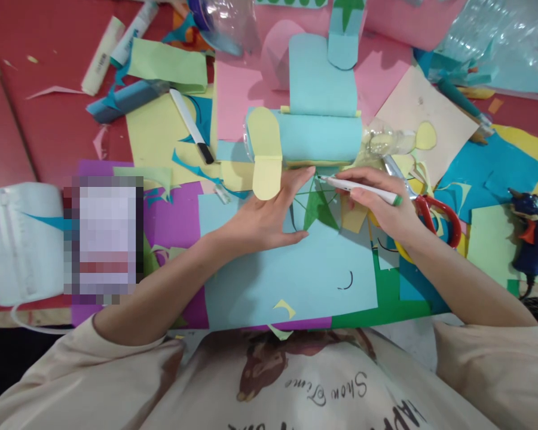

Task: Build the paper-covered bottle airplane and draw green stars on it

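Observation:
My right hand (376,197) grips a white marker (367,188) with a green end, its tip at the top of a green star shape (319,209) drawn on light blue paper (287,275). Part of the star is filled in green and part is only outlined. My left hand (269,209) lies spread on the paper, thumb and fingers on either side of the star's left part. Just beyond both hands lies a bottle wrapped in light blue paper (320,137), with a yellow rounded paper strip (266,152) on its left end.
Red-handled scissors (437,221) lie beside my right forearm. A dark blue glue gun (535,233) is at the far right. To the left are a blurred-out screen (105,233), a white device (24,239) and a black-tipped white pen (192,128). Coloured paper scraps surround everything.

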Available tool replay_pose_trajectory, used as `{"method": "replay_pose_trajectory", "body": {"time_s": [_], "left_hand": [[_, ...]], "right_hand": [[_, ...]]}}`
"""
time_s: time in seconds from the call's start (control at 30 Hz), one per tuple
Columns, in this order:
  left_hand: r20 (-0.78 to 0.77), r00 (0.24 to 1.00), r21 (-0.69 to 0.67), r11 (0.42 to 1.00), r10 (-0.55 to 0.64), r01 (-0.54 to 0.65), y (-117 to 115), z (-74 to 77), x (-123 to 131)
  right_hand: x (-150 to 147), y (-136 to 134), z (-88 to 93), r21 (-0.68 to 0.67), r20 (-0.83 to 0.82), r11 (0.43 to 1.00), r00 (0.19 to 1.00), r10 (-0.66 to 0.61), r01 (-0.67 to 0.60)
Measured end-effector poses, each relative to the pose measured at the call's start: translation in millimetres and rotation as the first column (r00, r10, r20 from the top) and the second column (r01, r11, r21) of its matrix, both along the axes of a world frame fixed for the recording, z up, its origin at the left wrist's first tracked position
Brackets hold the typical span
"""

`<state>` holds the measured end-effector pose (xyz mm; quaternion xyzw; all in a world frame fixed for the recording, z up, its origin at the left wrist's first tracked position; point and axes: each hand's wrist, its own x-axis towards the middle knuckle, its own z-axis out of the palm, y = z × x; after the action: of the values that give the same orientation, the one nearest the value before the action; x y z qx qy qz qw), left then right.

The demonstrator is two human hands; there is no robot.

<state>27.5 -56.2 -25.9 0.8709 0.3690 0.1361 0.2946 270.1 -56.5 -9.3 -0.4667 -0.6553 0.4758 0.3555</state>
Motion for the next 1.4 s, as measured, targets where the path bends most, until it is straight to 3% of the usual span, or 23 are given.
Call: {"method": "replay_pose_trajectory", "body": {"time_s": [0.27,0.77,1.03,1.4], "left_hand": [[0.042,0.999,-0.020,1.000,0.005,-0.004,0.3,-2.9,-0.1],[0.045,0.999,-0.015,1.000,-0.011,0.012,0.5,-0.8,0.1],[0.067,0.998,-0.006,1.000,-0.005,0.006,0.5,-1.1,0.1],[0.069,0.997,0.029,0.999,-0.020,0.018,1.5,-4.9,-0.5]], "right_hand": [[-1.5,0.0,3.2,0.064,0.062,0.998,0.998,0.015,-0.019],[-2.6,-1.1,5.2,0.080,0.128,0.997,0.992,0.005,-0.015],[-1.8,-1.0,2.6,0.045,0.094,0.996,0.992,0.079,-0.083],[-2.6,-1.9,5.9,0.057,0.135,0.994,0.987,0.084,-0.093]]}}
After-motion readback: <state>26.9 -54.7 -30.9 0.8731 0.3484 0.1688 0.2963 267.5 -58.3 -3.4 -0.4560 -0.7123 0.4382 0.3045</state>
